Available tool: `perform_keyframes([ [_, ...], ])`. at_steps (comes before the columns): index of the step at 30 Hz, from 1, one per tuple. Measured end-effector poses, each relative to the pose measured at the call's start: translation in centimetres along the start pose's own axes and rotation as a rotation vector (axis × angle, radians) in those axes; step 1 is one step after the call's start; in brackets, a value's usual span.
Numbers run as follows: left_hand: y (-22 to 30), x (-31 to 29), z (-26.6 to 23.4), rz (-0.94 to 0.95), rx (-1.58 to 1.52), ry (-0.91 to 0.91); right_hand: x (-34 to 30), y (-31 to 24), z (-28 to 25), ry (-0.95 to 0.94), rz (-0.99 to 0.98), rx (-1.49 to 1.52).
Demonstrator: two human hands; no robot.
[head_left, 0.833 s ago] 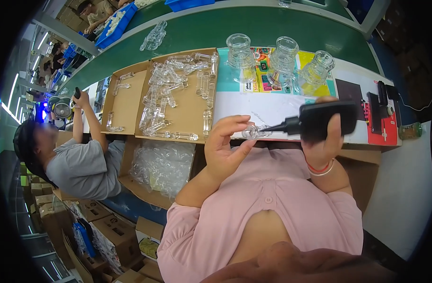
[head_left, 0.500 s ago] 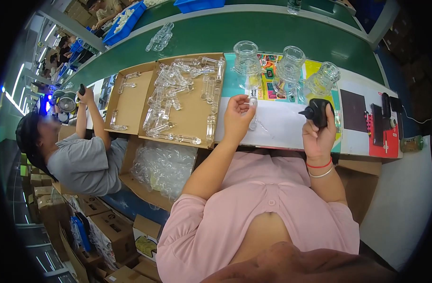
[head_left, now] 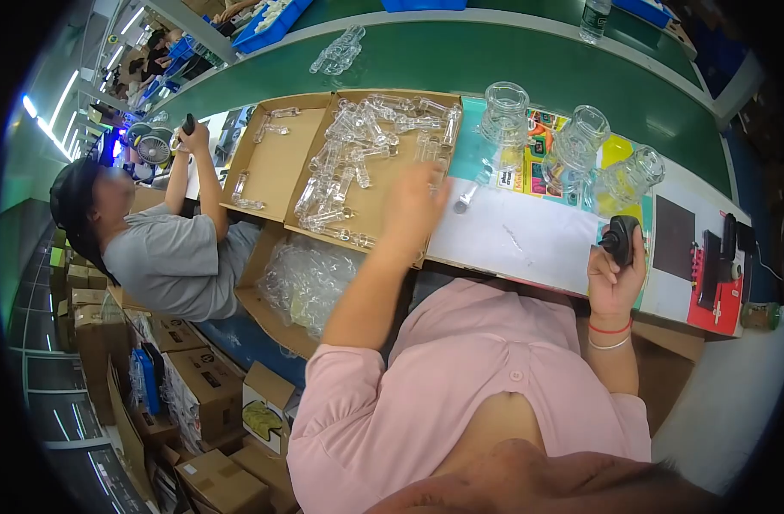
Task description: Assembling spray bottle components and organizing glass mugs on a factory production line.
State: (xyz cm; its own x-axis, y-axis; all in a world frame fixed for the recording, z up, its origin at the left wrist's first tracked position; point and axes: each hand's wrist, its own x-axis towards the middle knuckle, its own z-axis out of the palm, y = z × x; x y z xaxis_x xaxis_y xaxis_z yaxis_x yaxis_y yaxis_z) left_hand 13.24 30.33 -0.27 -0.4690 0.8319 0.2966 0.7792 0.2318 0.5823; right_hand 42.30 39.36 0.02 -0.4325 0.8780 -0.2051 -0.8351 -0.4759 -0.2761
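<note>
My left hand [head_left: 416,204], smeared by motion, is over the right edge of the cardboard tray [head_left: 394,197], which holds many clear glass tube pieces [head_left: 345,141]. Whether its fingers hold anything is hidden by the blur. Just right of that hand, one small glass tube piece [head_left: 467,199] rests on the white paper [head_left: 529,231]. My right hand [head_left: 616,278] is closed round a black squeeze bottle [head_left: 620,240], held above the paper's right side. Beyond the paper stand two flared clear glass vessels [head_left: 503,116] [head_left: 578,137]; a third glass vessel [head_left: 634,178] leans to the right.
A second tray section [head_left: 268,163] with a few glass pieces adjoins on the left, above a box of clear plastic bags [head_left: 311,274]. A co-worker [head_left: 165,248] sits at left. At right lie a dark mat [head_left: 675,238] and a phone-like black object [head_left: 711,270].
My left hand has left the glass tube piece and moved left to the tray. The black bottle has turned in my right hand. The whole view has shifted left.
</note>
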Motion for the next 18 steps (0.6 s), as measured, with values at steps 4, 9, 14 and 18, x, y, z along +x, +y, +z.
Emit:
perform_keyframes([
  [4,-5.9,4.5,-1.0,-0.167,0.217,-0.103,-0.1,0.4,0.0,-0.035,0.019,0.012],
  [9,-7.7,8.5,1.7,-0.244,0.179,-0.203,-0.3,0.3,0.0,-0.005,0.017,0.002],
  [14,-7.0,10.1,3.0,-0.279,0.191,-0.216,-0.9,0.6,1.6,0.049,-0.021,-0.024],
  [18,-8.4,9.3,0.8,-0.177,0.2,-0.241,-1.3,0.2,2.0,0.036,-0.026,-0.025],
])
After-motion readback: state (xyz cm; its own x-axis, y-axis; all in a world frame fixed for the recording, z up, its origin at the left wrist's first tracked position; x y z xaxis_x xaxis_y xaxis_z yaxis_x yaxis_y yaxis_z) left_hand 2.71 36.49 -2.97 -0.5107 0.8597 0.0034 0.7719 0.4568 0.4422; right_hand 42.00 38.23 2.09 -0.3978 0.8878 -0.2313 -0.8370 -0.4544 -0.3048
